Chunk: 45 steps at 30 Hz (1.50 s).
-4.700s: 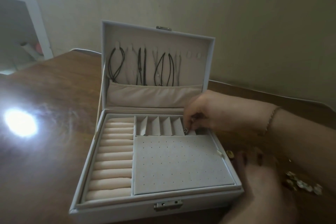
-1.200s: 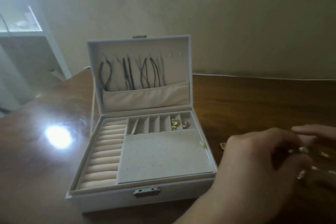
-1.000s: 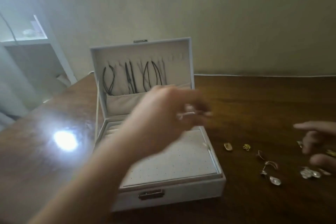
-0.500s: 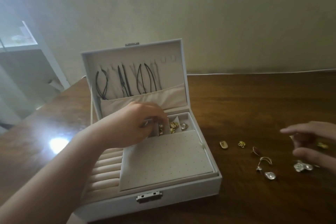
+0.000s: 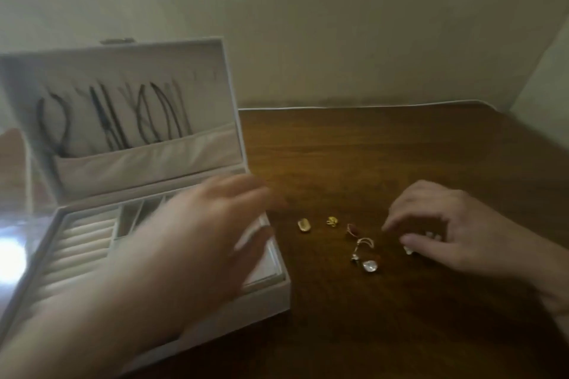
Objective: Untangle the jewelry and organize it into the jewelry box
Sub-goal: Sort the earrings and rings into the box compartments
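Now the little loose pieces lie on the desk (image 5: 400,163), in a short row running left to right, between the two hands. The gold earring (image 5: 304,225) sits just right of the jewelry box (image 5: 271,292). The left hand (image 5: 209,231) floats over the box's right edge, fingers spread and holding nothing; it is blurry. The right hand (image 5: 443,224) is nearer the pearl drop (image 5: 369,265), its grip curled down over something small and pale, but I cannot tell if it pinches it.
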### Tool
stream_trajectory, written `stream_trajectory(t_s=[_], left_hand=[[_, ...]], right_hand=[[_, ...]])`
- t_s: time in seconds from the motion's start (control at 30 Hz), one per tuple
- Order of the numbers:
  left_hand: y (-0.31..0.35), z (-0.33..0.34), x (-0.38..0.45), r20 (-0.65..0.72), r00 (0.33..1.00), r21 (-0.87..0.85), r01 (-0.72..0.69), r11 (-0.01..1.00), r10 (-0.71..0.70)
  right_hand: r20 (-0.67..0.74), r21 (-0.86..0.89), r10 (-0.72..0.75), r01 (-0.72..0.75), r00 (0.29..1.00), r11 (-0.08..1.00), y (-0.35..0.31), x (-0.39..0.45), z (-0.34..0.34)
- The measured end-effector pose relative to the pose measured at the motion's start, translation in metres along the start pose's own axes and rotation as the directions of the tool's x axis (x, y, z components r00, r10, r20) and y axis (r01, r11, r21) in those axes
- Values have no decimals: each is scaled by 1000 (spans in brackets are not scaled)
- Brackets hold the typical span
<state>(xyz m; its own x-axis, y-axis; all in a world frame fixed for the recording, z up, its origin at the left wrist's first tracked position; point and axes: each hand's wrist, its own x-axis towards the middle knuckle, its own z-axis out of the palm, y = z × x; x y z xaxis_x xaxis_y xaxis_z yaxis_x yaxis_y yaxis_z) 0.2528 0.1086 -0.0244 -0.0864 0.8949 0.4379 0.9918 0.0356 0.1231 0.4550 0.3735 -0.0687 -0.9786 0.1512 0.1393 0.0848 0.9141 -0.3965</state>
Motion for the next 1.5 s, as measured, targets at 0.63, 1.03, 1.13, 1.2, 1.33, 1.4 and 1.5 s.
stream_trajectory(t_s=[0.63, 1.03, 1.13, 1.2, 1.33, 1.4, 1.5], left_hand=[[70, 132, 31, -30, 1000, -258, -9, 966, 1], [69, 134, 25, -14, 994, -412, 92, 906, -107], [69, 133, 25, 0, 993, -413, 105, 905, -115], [70, 133, 25, 1, 993, -419, 109, 902, -119], [70, 130, 25, -4, 988, -422, 136, 897, -151], [71, 130, 25, -8, 988, -426, 138, 894, -156], [72, 130, 25, -20, 989, -420, 126, 899, -148]], right_hand=[[190, -53, 151, -144, 970, 988, 27, -15, -16], [189, -22, 199, -199, 962, 980, 26, -15, -15], [222, -30, 222, -221, 949, 975, 22, -21, -24], [186, -1, 247, -252, 951, 968, 21, -27, -34], [-247, 75, 348, -340, 904, 937, 44, -35, -47], [-266, 19, 430, -442, 863, 897, 57, -33, -43], [-142, 2, 497, -502, 856, 865, 67, -27, -34]])
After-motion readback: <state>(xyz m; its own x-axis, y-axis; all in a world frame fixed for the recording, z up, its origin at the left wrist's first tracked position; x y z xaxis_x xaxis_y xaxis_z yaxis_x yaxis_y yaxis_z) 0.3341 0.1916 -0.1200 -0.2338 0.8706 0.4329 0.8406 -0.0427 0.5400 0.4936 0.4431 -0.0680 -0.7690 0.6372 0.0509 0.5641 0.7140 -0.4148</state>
